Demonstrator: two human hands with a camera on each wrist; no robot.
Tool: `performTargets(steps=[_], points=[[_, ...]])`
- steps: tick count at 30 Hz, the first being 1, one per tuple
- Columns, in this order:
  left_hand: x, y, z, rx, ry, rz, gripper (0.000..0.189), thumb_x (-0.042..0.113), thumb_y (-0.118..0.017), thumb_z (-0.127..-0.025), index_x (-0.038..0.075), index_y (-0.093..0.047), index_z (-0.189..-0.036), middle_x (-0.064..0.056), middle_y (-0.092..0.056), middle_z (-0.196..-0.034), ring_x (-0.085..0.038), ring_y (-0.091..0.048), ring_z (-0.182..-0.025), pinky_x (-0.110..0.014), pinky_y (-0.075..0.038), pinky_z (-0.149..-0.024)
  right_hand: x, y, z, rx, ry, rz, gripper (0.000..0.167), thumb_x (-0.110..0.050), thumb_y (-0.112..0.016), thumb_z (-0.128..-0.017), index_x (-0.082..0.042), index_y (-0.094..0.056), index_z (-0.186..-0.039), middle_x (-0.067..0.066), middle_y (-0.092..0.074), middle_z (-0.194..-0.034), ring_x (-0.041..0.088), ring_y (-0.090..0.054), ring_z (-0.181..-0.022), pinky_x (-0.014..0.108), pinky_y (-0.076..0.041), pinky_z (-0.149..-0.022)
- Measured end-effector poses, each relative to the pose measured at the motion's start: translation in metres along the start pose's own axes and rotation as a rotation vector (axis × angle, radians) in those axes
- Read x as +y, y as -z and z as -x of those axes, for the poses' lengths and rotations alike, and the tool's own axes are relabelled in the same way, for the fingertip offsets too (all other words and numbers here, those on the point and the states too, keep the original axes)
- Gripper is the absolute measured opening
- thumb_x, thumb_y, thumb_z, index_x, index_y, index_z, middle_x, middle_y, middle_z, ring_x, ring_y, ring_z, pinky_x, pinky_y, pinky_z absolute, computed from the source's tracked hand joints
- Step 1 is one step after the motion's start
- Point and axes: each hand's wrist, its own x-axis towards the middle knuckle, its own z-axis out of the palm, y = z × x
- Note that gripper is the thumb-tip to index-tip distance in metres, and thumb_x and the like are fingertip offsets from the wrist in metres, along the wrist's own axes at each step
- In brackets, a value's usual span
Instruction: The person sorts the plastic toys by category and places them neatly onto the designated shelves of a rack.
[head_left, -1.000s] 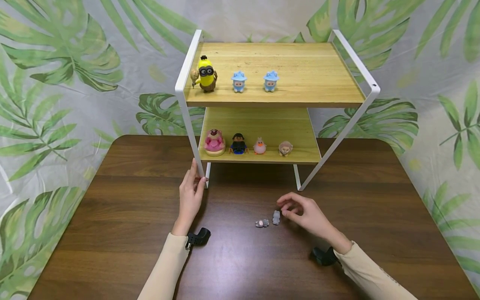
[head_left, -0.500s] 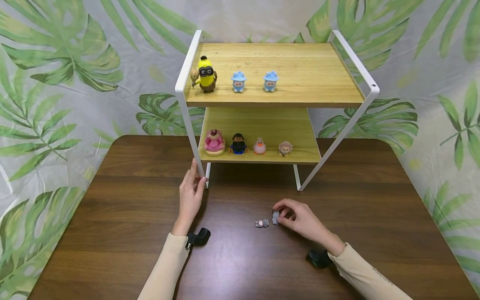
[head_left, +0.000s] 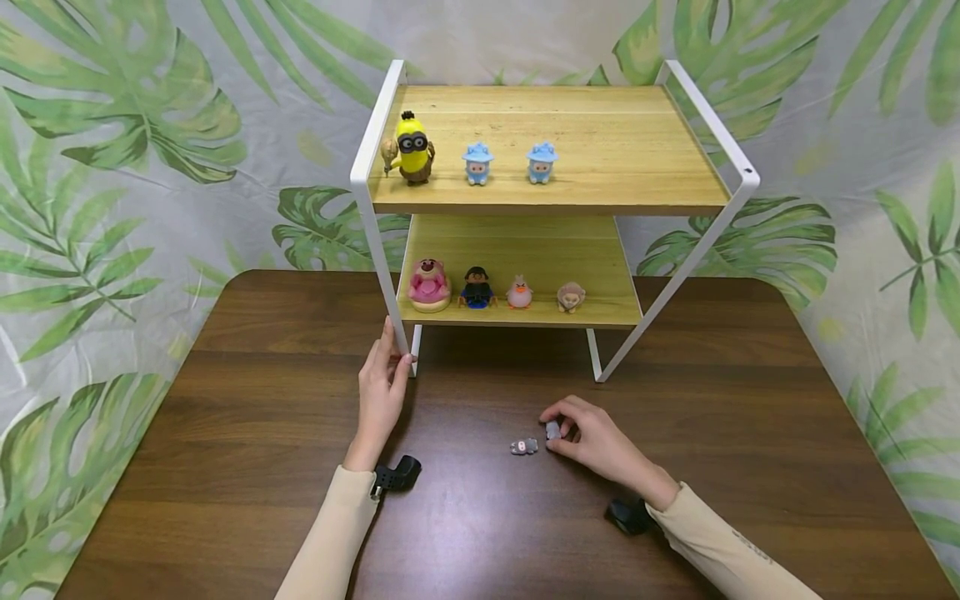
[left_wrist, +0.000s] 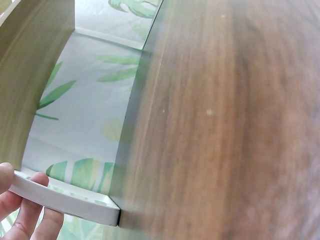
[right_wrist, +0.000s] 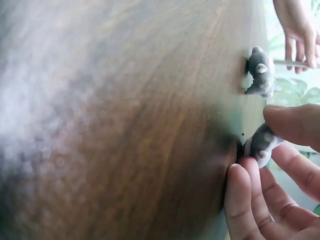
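Note:
Near the table's middle, my right hand [head_left: 596, 437] pinches a small grey figurine [head_left: 552, 430] between thumb and fingers. The right wrist view shows this figurine [right_wrist: 261, 146] low against the tabletop, partly covered by the thumb. A second grey figurine [head_left: 524, 447] with a pale face lies just to the left, untouched. My left hand [head_left: 381, 396] grips the front left leg [head_left: 378, 250] of a two-tier shelf. In the left wrist view, the thumb and fingers are on either side of the white frame [left_wrist: 65, 200].
On the upper board [head_left: 622, 150] stand a yellow minion figure [head_left: 413, 150] and two blue-hatted figurines [head_left: 477, 164]. The lower board [head_left: 517, 237] bears a pink bear [head_left: 429, 286], a black-haired figure [head_left: 477, 288], a pink duck-like figure [head_left: 519, 292] and a beige figurine [head_left: 571, 297].
My right hand has moved left and slightly down, and its thumb and fingers have closed about the right-hand grey figurine. The left hand stays on the shelf leg.

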Motion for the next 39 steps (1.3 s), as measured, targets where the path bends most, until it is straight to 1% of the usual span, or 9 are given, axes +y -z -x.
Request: performTargets(steps=[5, 12, 19, 25, 28, 32, 35, 39], points=[[0.000, 0.000, 0.000, 0.002, -0.004, 0.004, 0.087, -0.011, -0.058, -0.089, 0.038, -0.023, -0.152, -0.018, -0.055, -0.091, -0.028, -0.060, -0.075, -0.044, -0.056, -0.060, -0.001, 0.001, 0.000, -0.018, -0.009, 0.009, 0.029, 0.003, -0.070, -0.079, -0.006, -0.066, -0.106, 0.002, -0.055, -0.098, 0.011, -0.054, -0.076, 0.023, -0.051, -0.061], [0.000, 0.000, -0.001, 0.005, -0.004, 0.010, 0.087, -0.011, -0.058, -0.089, 0.040, -0.024, -0.151, -0.018, -0.055, -0.090, -0.028, -0.060, -0.075, -0.044, -0.056, -0.060, 0.000, 0.004, 0.001, -0.010, -0.002, -0.002, 0.034, 0.008, -0.061, -0.076, -0.006, -0.067, -0.106, 0.002, -0.056, -0.098, 0.010, -0.055, -0.077, 0.023, -0.051, -0.062], [0.000, -0.001, -0.001, 0.021, -0.023, 0.015, 0.091, -0.013, -0.061, -0.086, 0.038, -0.023, -0.152, -0.020, -0.055, -0.090, -0.029, -0.060, -0.074, -0.042, -0.055, -0.059, 0.000, 0.004, 0.001, 0.008, 0.009, -0.013, 0.034, 0.011, -0.058, -0.076, -0.004, -0.067, -0.105, 0.004, -0.059, -0.098, 0.015, -0.058, -0.079, 0.025, -0.052, -0.065], [0.000, -0.001, -0.001, 0.019, -0.018, 0.008, 0.091, -0.012, -0.061, -0.087, 0.039, -0.023, -0.151, -0.019, -0.055, -0.090, -0.028, -0.060, -0.074, -0.040, -0.055, -0.059, -0.005, 0.009, 0.001, 0.033, 0.007, -0.006, 0.034, 0.010, -0.056, -0.080, -0.007, -0.067, -0.106, 0.001, -0.062, -0.100, 0.011, -0.058, -0.080, 0.025, -0.052, -0.068], [0.000, 0.000, 0.000, 0.012, -0.010, 0.004, 0.088, -0.011, -0.060, -0.088, 0.039, -0.024, -0.151, -0.018, -0.055, -0.090, -0.026, -0.060, -0.075, -0.040, -0.055, -0.060, -0.007, 0.012, 0.000, 0.053, 0.038, -0.015, 0.034, 0.012, -0.055, -0.081, -0.008, -0.068, -0.105, 0.000, -0.062, -0.098, 0.010, -0.059, -0.077, 0.025, -0.051, -0.068], [0.000, 0.000, 0.000, 0.010, -0.007, -0.002, 0.086, -0.010, -0.059, -0.089, 0.039, -0.025, -0.151, -0.017, -0.055, -0.089, -0.025, -0.060, -0.074, -0.038, -0.055, -0.060, -0.010, 0.014, -0.001, 0.088, 0.113, -0.049, 0.037, 0.016, -0.053, -0.081, -0.007, -0.069, -0.105, 0.001, -0.062, -0.097, 0.011, -0.060, -0.074, 0.024, -0.052, -0.065], [0.001, 0.000, 0.000, 0.010, -0.007, 0.000, 0.086, -0.009, -0.059, -0.090, 0.039, -0.025, -0.151, -0.017, -0.055, -0.089, -0.025, -0.060, -0.074, -0.038, -0.055, -0.060, -0.013, 0.015, -0.002, 0.109, 0.169, -0.078, 0.042, 0.019, -0.050, -0.080, -0.006, -0.069, -0.108, 0.003, -0.063, -0.102, 0.013, -0.060, -0.075, 0.023, -0.053, -0.063], [0.000, -0.001, 0.000, 0.011, -0.010, 0.007, 0.088, -0.010, -0.060, -0.089, 0.039, -0.024, -0.151, -0.018, -0.055, -0.089, -0.026, -0.060, -0.074, -0.040, -0.055, -0.059, -0.016, 0.018, -0.004, 0.113, 0.204, -0.105, 0.044, 0.020, -0.047, -0.082, -0.005, -0.069, -0.110, 0.004, -0.064, -0.108, 0.018, -0.061, -0.075, 0.023, -0.053, -0.062]])
